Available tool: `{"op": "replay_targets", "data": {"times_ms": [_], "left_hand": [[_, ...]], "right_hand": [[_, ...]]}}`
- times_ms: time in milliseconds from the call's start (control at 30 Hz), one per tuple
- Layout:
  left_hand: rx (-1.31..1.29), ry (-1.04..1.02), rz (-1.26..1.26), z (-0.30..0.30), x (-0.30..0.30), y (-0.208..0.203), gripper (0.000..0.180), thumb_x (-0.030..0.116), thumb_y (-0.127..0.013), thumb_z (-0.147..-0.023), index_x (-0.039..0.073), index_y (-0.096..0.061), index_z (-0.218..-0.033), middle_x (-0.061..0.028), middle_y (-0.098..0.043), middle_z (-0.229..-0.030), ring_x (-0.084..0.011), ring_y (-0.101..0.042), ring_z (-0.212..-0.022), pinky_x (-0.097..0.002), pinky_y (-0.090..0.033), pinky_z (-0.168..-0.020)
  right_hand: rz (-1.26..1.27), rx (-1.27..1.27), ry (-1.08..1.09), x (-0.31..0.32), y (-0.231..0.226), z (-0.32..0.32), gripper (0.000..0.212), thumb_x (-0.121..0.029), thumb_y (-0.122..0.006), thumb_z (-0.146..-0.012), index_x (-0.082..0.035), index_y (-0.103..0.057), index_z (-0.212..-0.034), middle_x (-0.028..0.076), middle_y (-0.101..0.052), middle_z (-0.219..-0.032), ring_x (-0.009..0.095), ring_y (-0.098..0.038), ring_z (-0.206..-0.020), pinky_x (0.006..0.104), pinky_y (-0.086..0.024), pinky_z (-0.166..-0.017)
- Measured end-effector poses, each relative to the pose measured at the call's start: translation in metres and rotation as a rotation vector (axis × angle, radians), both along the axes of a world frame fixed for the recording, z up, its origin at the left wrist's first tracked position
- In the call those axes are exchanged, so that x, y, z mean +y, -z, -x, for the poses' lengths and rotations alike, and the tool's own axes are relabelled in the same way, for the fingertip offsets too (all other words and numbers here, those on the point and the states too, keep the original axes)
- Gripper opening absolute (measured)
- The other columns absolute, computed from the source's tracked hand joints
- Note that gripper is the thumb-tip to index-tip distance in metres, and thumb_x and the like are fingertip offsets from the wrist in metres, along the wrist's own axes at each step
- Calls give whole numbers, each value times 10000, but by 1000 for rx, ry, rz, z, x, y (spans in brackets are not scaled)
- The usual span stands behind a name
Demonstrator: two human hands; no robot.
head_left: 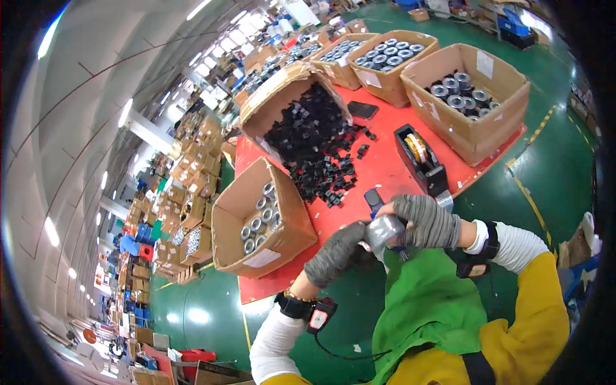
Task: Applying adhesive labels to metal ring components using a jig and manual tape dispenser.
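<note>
Grey rounded part [385,233] is gripped between the gloved left hand [340,252] and right hand [427,221] beside the red table [380,151], seemingly mid-handling, so the next move likely calls for steady two-handed control.

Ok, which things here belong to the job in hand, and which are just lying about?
Probably the job's: held grey part, black clips, tape dispenser, left box of round parts.
Probably just lying about: phone, white floor scrap.
</note>
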State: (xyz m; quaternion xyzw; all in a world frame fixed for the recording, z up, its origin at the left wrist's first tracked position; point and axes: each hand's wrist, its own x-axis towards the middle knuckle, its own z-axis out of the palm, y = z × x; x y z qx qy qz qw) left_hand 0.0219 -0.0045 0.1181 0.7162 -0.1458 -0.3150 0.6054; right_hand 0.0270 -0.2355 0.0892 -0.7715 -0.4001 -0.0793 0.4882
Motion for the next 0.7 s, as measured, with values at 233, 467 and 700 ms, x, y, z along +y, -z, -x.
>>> {"op": "replay_targets", "data": {"times_ms": [233,467,700], "left_hand": [[-581,-65,-254,14,-27,27,565,195,-712,-748,8,-424,-1197,-80,-573,-975,-131,-559,-854,-276,-476,-734],[-739,-451,-218,-21,5,56,413,62,-662,-760,13,-480,-1127,-70,-596,-805,-102,-567,-675,-249,-479,-597],[-606,-349,-229,-17,-20,75,404,93,-688,-727,22,-515,-1085,-65,-586,-849,-98,-571,-738,-252,-487,-647]], "right_hand": [[-60,37,120,-10,27,12,520,-323,-713,-702,-37,-529,-1096,132,-569,-893,288,-574,-844,351,-447,-735],[136,27,378,-40,59,18,573,-381,-673,-715,-38,-499,-1140,154,-568,-935,318,-564,-871,388,-451,-766],[322,-64,323,-29,92,44,608,-433,-607,-738,2,-493,-1146,206,-502,-1140,358,-474,-1058,415,-368,-921]]}}
